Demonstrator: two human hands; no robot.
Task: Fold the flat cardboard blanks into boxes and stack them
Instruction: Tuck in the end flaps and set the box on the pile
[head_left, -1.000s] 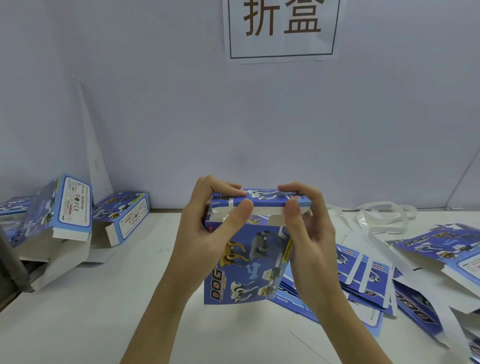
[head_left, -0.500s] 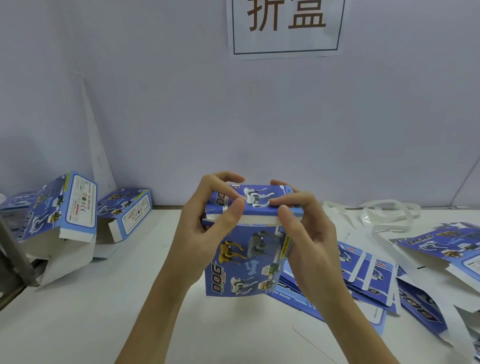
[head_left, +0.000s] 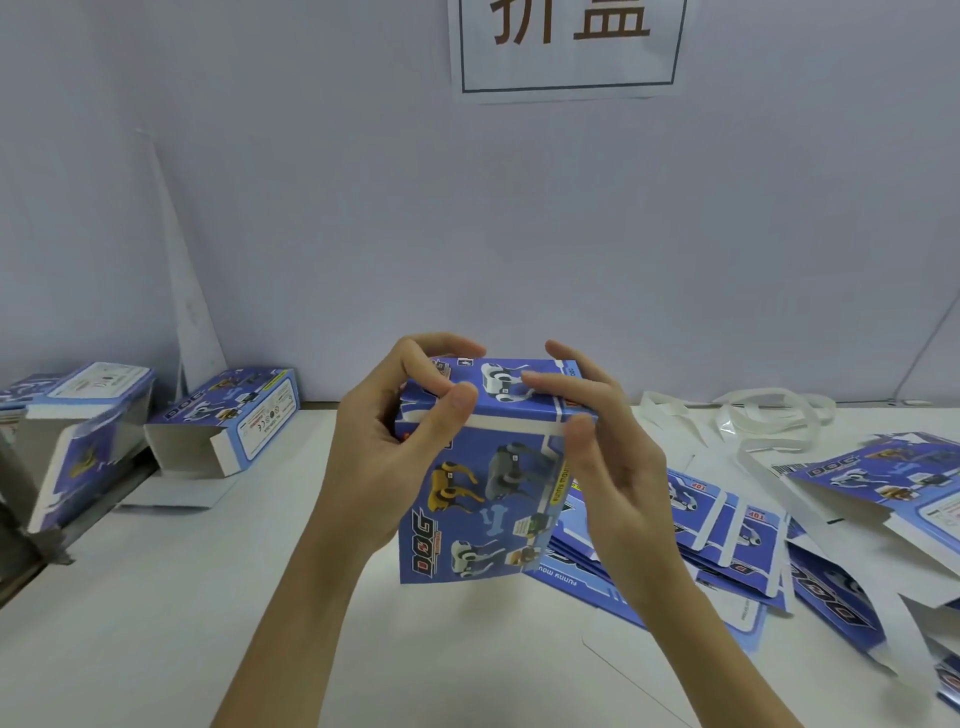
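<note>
**Closing the lid**

Around us: flat blanks (head_left: 727, 525) fanned at right, two folded boxes (head_left: 228, 421) at left on the surface (head_left: 208, 597). Our left hand (head_left: 384, 457) and right hand (head_left: 608, 457) curl round the box (head_left: 483, 493), held upright above the surface, thumbs pressing its lid edge.

A white table (head_left: 208, 597) spreads beneath your grip. Left of it, 2 folded boxes (head_left: 228, 421) lie on their sides by the wall. Right of it, you have flat blanks (head_left: 727, 530) fanned in a pile, with white strapping (head_left: 753, 415) looped just behind them.
</note>
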